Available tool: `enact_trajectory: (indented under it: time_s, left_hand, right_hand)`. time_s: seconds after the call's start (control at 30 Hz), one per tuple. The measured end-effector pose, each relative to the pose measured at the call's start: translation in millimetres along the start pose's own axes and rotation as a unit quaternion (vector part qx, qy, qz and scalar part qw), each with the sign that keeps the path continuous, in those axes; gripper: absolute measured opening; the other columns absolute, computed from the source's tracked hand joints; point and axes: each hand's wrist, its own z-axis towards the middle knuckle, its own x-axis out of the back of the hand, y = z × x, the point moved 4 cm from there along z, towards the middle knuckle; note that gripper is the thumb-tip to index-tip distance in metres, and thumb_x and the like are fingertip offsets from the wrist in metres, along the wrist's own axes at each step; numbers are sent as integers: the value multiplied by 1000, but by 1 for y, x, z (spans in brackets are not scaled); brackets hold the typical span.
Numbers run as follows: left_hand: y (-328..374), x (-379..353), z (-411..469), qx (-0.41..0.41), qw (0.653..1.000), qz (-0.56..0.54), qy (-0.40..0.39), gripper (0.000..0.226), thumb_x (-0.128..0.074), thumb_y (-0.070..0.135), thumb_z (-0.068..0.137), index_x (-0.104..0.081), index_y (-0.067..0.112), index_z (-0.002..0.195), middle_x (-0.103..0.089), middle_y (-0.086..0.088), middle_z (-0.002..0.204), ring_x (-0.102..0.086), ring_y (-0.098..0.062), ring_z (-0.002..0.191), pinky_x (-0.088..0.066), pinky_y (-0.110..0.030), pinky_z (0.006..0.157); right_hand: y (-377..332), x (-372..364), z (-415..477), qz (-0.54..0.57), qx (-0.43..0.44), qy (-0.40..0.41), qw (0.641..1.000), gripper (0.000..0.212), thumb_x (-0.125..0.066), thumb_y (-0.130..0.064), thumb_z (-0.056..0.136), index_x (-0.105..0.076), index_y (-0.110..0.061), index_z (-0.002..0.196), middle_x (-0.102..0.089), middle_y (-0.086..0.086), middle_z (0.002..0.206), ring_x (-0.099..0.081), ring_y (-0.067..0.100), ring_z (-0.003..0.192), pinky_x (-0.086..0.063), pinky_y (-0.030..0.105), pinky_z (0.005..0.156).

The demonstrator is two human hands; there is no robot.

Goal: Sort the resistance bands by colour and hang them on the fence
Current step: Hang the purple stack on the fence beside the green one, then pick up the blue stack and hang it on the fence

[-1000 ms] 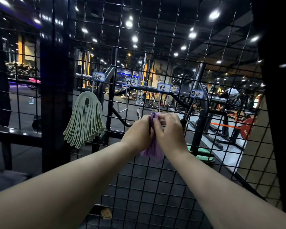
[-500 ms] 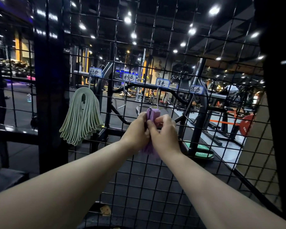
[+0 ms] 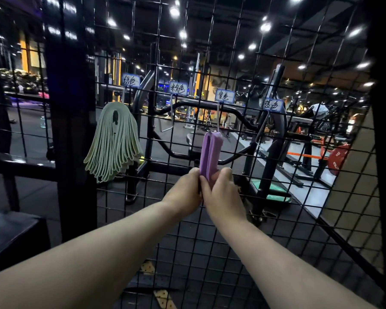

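Note:
A bunch of purple resistance bands (image 3: 211, 152) hangs from a metal hook (image 3: 218, 118) on the black wire fence (image 3: 276, 219), under the third label (image 3: 224, 96). My left hand (image 3: 183, 194) and my right hand (image 3: 222, 192) meet just below the middle of the bunch and grip its lower part between them. The bands' lower ends are hidden behind my hands. A thick fan of pale green bands (image 3: 114, 141) hangs from a hook under the first label (image 3: 130, 80), to the left.
Two bare hooks hang under the second label (image 3: 178, 88) and the fourth label (image 3: 273, 105). A thick black post (image 3: 69, 130) stands left of the green bands. Gym machines and a red weight plate (image 3: 339, 159) lie behind the fence. A dark bench corner (image 3: 13, 237) sits at lower left.
The purple bunch now hangs from the hook. Both hands have slid down from its top to its lower part, so the upper loop shows above them.

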Motion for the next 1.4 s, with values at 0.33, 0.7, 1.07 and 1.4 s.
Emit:
enact_trajectory:
  time_s: [0.33, 0.7, 1.07, 1.4]
  left_hand:
    - [-28, -7, -22, 39, 995, 91, -21, 10, -53, 18, 93, -58, 13, 100, -66, -7, 99, -63, -24, 90, -44, -26, 71]
    - [-114, -29, -210, 177, 970, 116, -116, 21, -55, 22, 94, -68, 12, 109, -71, -8, 104, -65, -25, 99, -50, -27, 81]
    - [-151, -28, -423, 347, 895, 127, -252, 19, -62, 19, 92, -70, 7, 104, -72, -11, 97, -69, -25, 87, -56, -33, 76]
    - [-174, -56, -497, 411, 864, 102, -272, 26, -56, 16, 94, -67, 2, 112, -68, -16, 112, -65, -32, 104, -43, -24, 71]
  right_hand:
    - [16, -3, -24, -46, -38, -57, 997, 39, -55, -45, 97, -37, -13, 113, -61, 5, 109, -61, 24, 90, -46, 33, 68]
    - [67, -78, -202, -126, -139, -378, 907, 37, -49, -40, 101, -57, -8, 85, -57, 5, 79, -53, 21, 71, -32, 28, 52]
    - [43, -105, -395, -140, -144, -573, 795, 21, -56, -21, 98, -67, -3, 100, -63, 12, 84, -57, 24, 70, -41, 25, 53]
    - [58, -140, -485, -173, -130, -583, 783, 27, -57, -24, 94, -71, -6, 109, -69, 13, 114, -64, 28, 104, -48, 27, 82]
